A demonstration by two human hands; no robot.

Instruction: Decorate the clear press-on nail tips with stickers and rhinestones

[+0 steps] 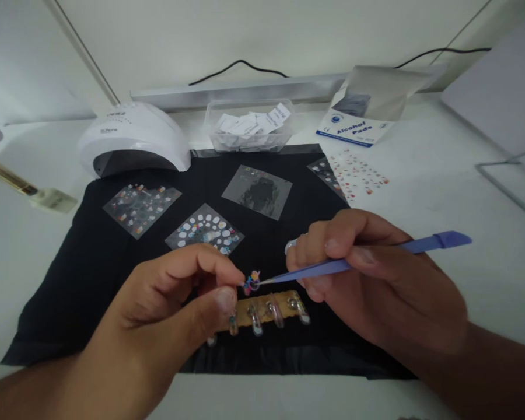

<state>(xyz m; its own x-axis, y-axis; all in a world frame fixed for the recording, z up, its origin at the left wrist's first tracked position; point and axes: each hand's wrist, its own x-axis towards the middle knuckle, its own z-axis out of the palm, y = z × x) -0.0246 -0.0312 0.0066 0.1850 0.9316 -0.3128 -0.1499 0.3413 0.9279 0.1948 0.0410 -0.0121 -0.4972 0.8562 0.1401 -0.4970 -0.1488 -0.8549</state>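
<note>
Now, left hand [170, 309]: thumb and finger almost together, pinching a small bright piece [252, 282] near the tan strip.
Right hand [394, 297]: curled around blue tweezers [324, 269], their thin tip at the bright piece.
Tan strip [265, 307]: shiny, see-through nail shapes [256, 322] on it.
Clear tub [245, 143]: plastic, full of white packets [249, 123].
Alcohol Pads box [354, 129]: open card; I see grey stuff [353, 105] inside.
Black mat [83, 274]: under shiny sticker sheets [142, 209].
White machine [142, 128]: round top, hollow front.

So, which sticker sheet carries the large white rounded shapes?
The sheet just beyond the left hand: its white shapes form an arc, while the other sheets show smaller prints or mostly bare film.
</note>
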